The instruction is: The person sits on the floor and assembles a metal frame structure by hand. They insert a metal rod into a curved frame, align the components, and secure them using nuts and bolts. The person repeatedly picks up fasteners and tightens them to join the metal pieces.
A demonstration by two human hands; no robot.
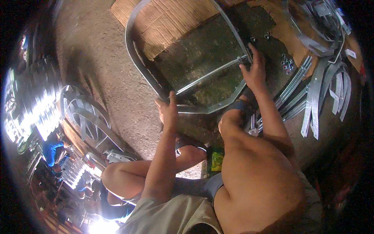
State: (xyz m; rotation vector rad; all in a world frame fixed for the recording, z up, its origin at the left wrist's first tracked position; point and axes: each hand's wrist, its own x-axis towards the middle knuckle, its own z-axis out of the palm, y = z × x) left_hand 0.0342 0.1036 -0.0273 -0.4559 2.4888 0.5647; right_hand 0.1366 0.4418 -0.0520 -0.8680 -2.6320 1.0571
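Note:
A bent flat-metal hoop frame [136, 64] stands in front of me, with a thin metal rod [210, 75] running across it from side to side. My left hand [168, 112] is closed on the frame's near left side, by one end of the rod. At the other end, my right hand [255, 72] holds the frame's right side, thumb on the inner side near the rod's joint. Its remaining fingers are partly hidden. Two loose nuts [267, 36] lie just beyond the right hand, and a small heap of nuts [287, 63] sits to its right.
Flat cardboard [175, 25] lies on the floor ahead. Right of me are metal rods [294, 84], curved metal strips [317, 97] and a wrench [253, 128]. Bent metal hoops [95, 121] stand at left. Farther left, a person in blue [50, 153] crouches. A yellow-green packet [217, 160] lies between my legs.

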